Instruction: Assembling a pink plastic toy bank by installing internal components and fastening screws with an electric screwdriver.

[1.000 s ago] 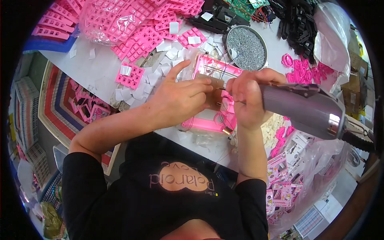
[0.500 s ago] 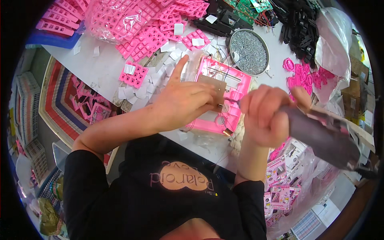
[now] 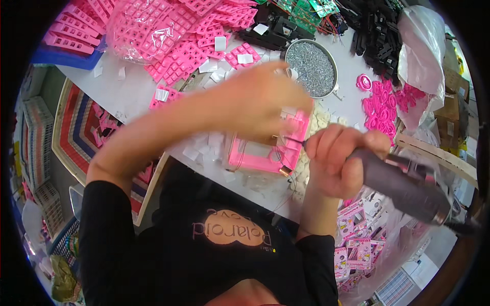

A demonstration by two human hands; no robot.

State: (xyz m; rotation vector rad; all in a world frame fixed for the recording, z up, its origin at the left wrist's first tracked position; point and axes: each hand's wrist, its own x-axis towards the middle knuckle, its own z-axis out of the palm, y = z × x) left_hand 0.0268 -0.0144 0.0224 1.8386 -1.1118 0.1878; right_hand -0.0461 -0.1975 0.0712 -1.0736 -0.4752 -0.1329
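Grasping an electric screwdriver at the pink casing, the right hand apparently pauses as the left hand, grip unclear, swings toward screws.

On the black shirt at the lower centre of the frame, I'm seeing large, dull lettering running upside down across a tan rounded patch, with a shorter word arching along the patch's upper edge. A tiny pale line of letters is sitting at the patch's lower right, beside a small yellow mark. At the lower right of the frame, pink-and-white printed cards are carrying pictures and fine print that I'm not managing to read from here. Near the bottom right edge, a white sheet is showing rows of print, also too small for me.
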